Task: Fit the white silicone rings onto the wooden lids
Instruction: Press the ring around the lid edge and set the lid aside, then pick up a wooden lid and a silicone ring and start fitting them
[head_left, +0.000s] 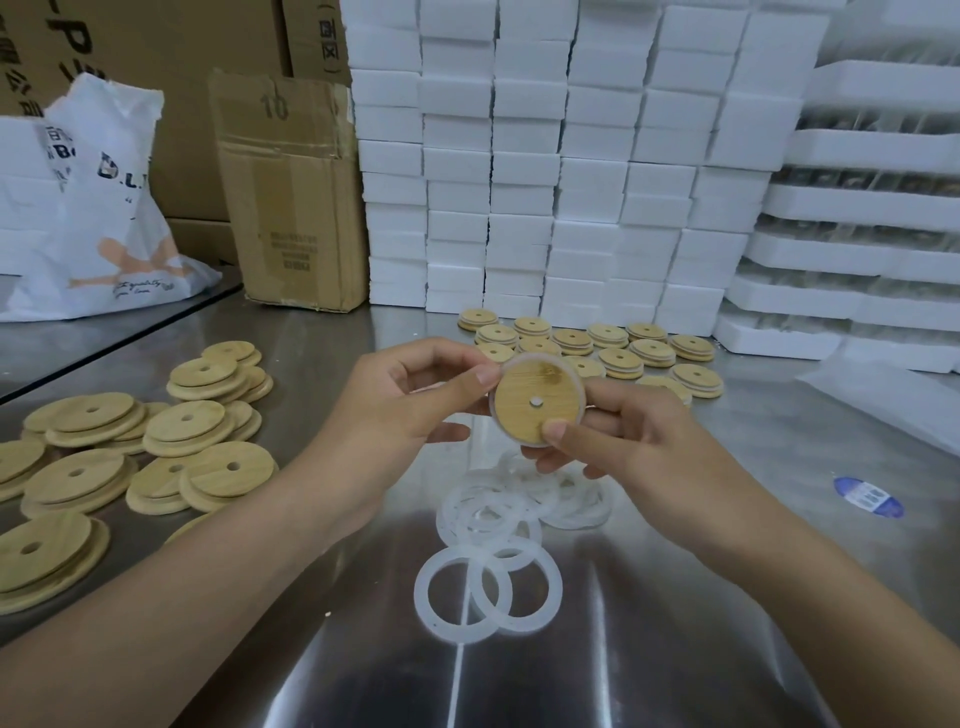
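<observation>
Left hand (395, 405) and right hand (639, 441) pinch one lid (553, 382), one ring (525, 357) round its rim. Thumbs press at ten and five o'clock.

Two hands (410, 405) (628, 436), one held lid (537, 387).

Steel table (675, 597), wooden lids (156, 457) left, silicone rings (488, 582) centre, foam blocks (519, 208) behind

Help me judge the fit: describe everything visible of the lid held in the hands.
The wooden lid is a round, pale disc with visible grain and a small centre hole. It is held above the metal table, tilted up with a flat face toward the camera. A translucent white silicone ring hugs its rim. The left hand pinches its upper left edge; the right hand pinches the lower edge, thumb in front.
</observation>
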